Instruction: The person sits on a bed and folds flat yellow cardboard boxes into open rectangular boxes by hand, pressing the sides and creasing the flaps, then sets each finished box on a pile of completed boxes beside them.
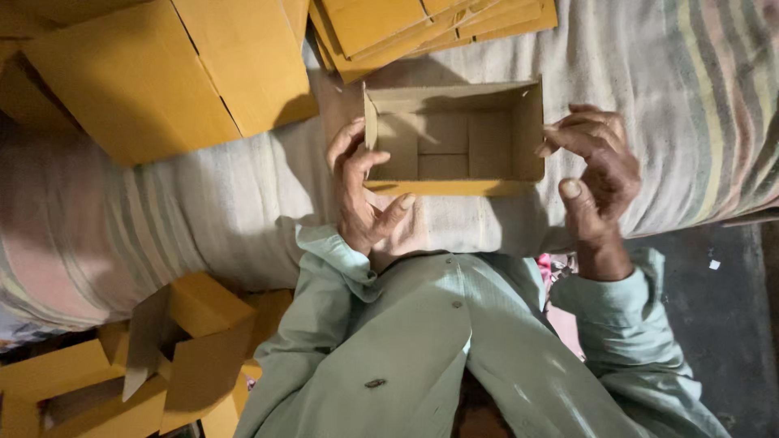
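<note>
Holding an open-topped cardboard box [454, 134] between both hands, the person steadies it on a striped woven cloth [690, 97] whose ribbed weave shows pale bands of pink, green and grey. The left hand [361, 191] curls its fingers over the box's left wall, thumb stretched along the lower edge; the right hand [596, 166] presses bent fingertips against the right wall, thumb free. Inside, four folded bottom flaps meet in flat rectangles. Flattened yellow cardboard blanks [430, 28] lie stacked just beyond, a larger flat carton [170, 73] sits at upper left, and assembled yellow boxes [187, 349] crowd the lower left
</note>
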